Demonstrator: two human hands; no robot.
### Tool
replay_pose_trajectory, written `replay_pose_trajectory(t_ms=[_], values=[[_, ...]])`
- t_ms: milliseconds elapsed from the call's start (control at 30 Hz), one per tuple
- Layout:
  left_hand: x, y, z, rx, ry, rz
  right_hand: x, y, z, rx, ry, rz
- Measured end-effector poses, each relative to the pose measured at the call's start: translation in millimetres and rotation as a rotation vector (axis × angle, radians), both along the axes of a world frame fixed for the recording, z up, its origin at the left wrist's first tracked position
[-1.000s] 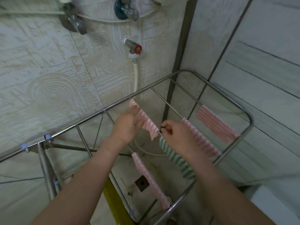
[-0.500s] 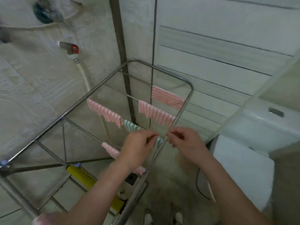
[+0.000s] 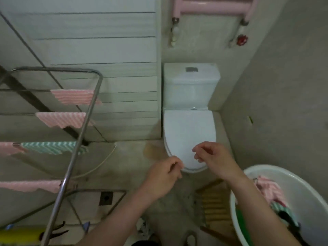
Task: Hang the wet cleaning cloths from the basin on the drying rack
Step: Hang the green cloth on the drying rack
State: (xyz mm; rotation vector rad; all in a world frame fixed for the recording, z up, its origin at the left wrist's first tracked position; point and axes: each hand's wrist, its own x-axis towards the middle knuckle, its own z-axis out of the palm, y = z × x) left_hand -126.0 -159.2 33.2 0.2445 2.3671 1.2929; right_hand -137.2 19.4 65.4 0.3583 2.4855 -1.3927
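A steel drying rack (image 3: 83, 125) stands at the left, its rails carrying several striped cloths: pink ones (image 3: 74, 96) (image 3: 60, 118) (image 3: 30, 185) and a green one (image 3: 51, 147). A white basin (image 3: 301, 181) at the lower right holds a heap of wet cloths, pink (image 3: 269, 189) on top and green (image 3: 278, 207) beneath. My left hand (image 3: 164, 176) and my right hand (image 3: 213, 158) hover empty over the floor between rack and basin, fingers loosely curled and apart. Neither hand touches a cloth.
A white toilet (image 3: 190, 121) with its lid down stands straight ahead against the wall. A wooden slatted stool or board (image 3: 214, 201) lies left of the basin. A floor drain (image 3: 106, 198) and a yellow tube (image 3: 21, 235) sit under the rack. Pink pipes (image 3: 213, 6) run overhead.
My view has swung right from the rack towards the toilet and basin. Both hands have let go of the green cloth on the rail and moved right, empty.
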Motion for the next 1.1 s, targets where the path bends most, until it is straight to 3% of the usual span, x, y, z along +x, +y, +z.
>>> replay_pose_trajectory(t_ms=[167, 333, 433, 533, 633, 800, 867, 1033, 1100], values=[[38, 105, -25, -0.095, 0.056, -0.242, 66, 103, -40, 0.184, 0.019, -0.208], [66, 181, -49, -0.184, 0.164, -0.512, 124, 176, -90, 0.259, -0.155, -0.349], [81, 229, -79, -0.278, 0.106, -0.66, 150, 207, -131, 0.248, -0.269, -0.317], [87, 265, -106, -0.384, -0.05, -0.668, 166, 217, -160, 0.196, -0.378, -0.24], [85, 286, -129, -0.433, -0.167, -0.519, 179, 220, -177, 0.157, -0.423, -0.215], [73, 307, -146, -0.269, -0.243, -0.358, 187, 226, -191, 0.095, -0.424, -0.251], [71, 309, -146, -0.148, -0.322, -0.178, 186, 233, -186, 0.102, -0.424, -0.202], [62, 307, -117, 0.304, -0.481, 0.221, 178, 261, -134, 0.321, -0.309, -0.017], [59, 302, -94, 0.528, -0.589, 0.23, 175, 267, -114, 0.177, -0.15, -0.156]])
